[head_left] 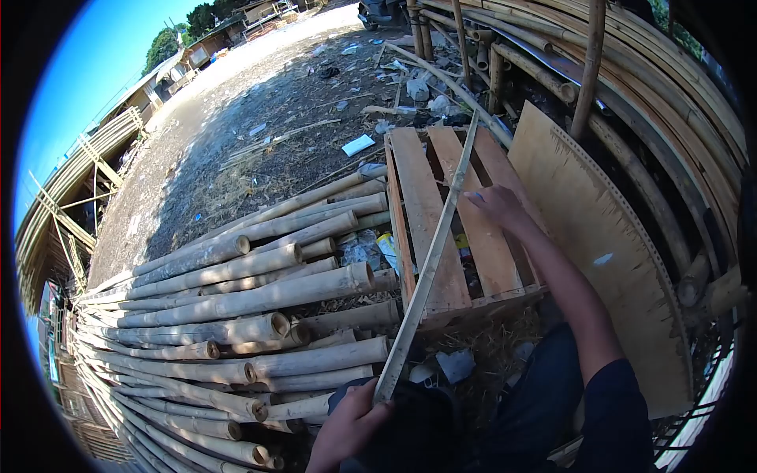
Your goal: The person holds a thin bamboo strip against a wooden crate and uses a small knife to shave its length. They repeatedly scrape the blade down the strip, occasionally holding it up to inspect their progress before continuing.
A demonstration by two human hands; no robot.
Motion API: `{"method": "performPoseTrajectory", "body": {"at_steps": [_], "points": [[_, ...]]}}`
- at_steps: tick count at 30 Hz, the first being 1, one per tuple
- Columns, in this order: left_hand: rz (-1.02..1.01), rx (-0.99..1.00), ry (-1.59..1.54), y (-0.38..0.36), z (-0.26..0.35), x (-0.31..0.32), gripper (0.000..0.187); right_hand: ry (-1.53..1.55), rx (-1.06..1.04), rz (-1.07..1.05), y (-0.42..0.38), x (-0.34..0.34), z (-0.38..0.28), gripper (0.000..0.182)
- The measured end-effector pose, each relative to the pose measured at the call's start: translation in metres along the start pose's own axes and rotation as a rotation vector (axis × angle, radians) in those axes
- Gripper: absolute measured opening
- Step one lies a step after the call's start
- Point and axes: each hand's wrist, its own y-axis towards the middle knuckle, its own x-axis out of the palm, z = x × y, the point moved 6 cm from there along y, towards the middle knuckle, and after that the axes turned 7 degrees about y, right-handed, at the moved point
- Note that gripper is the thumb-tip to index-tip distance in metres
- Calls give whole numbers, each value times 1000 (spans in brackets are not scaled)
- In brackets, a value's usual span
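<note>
A long, thin bamboo strip (430,272) slants up from my lap across a wooden slatted crate (412,177). My left hand (356,424) is closed around the strip's near end, low in the view, with the thumb along it. Above the crate's slats, my right hand (498,209) sits just right of the strip's upper part. Its fingers are curled together, and a small pale spot shows at the fingertips. Whether they hold something small or touch the strip, I cannot make out.
Stacked bamboo poles (315,288) lie to the left, cut ends toward me. A plywood sheet (603,260) leans at the right, before racked long poles (646,71). Litter, including a white packet (358,145), dots the dirt ground (236,169). Plastic scraps lie below the crate.
</note>
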Motion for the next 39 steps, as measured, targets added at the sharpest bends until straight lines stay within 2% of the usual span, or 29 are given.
{"method": "performPoseTrajectory", "body": {"at_steps": [1, 5, 8, 10, 11, 13, 14, 16, 18, 19, 20, 23, 24, 26, 28, 30, 32, 34, 35, 37, 39], "points": [[-11, -4, 1, -2, -3, 4, 36, -43, 132, 22, -4, -5, 16, 64], [33, -34, -113, 1, -3, 2, 34, -83, 58, 30, -1, 0, 4, 63], [56, -20, 41, 2, 8, 3, 36, -133, -73, -5, 1, -1, -15, 62], [101, -60, 337, 0, 21, 2, 38, -220, 99, 188, 8, -25, 2, 62], [104, -58, 343, 2, 22, 2, 38, -216, 100, 194, 6, -23, -5, 62], [73, 17, 360, 5, 24, 6, 30, -211, -45, 3, 2, -3, -31, 62], [54, 52, 367, 6, 26, 9, 28, -207, -47, 3, 9, -7, -20, 62], [96, -31, 350, 8, 29, 12, 31, -176, 176, 177, 11, -33, 19, 62], [153, -91, 342, 18, 31, 8, 36, -208, 194, 178, 9, -20, 24, 61], [191, -33, 374, 24, 35, 7, 32, -238, 211, 180, 7, -15, 20, 60], [225, 29, 412, 30, 39, 5, 29, -165, 213, 66, 2, -9, 11, 61], [182, 85, 484, 47, 43, 0, 26, -87, 159, 50, -17, -7, -17, 61], [197, 149, 549, 48, 46, -2, 25, -86, 165, 45, -16, -5, -7, 61], [168, 128, 592, 43, 49, -8, 24, -249, 182, 127, -3, -10, 30, 59], [147, 116, 639, 39, 45, -10, 24, -481, 398, 69, 2, -26, 87, 58], [202, 195, 656, 29, 38, -13, 22, -466, 424, 87, -2, -36, 108, 58], [243, 155, 601, 32, 38, -19, 22, -458, 433, 85, 0, -34, 96, 58], [249, 106, 535, 41, 33, -21, 22, -134, 422, 280, -15, -29, 77, 55], [242, 100, 527, 48, 31, -20, 22, -139, 423, 269, -21, -25, 65, 55], [229, 113, 555, 64, 31, -20, 23, 362, 334, 246, -34, -10, 36, 62], [187, 103, 534, 79, 32, -21, 23, 529, 355, 13, -54, 4, -15, 65]]}}
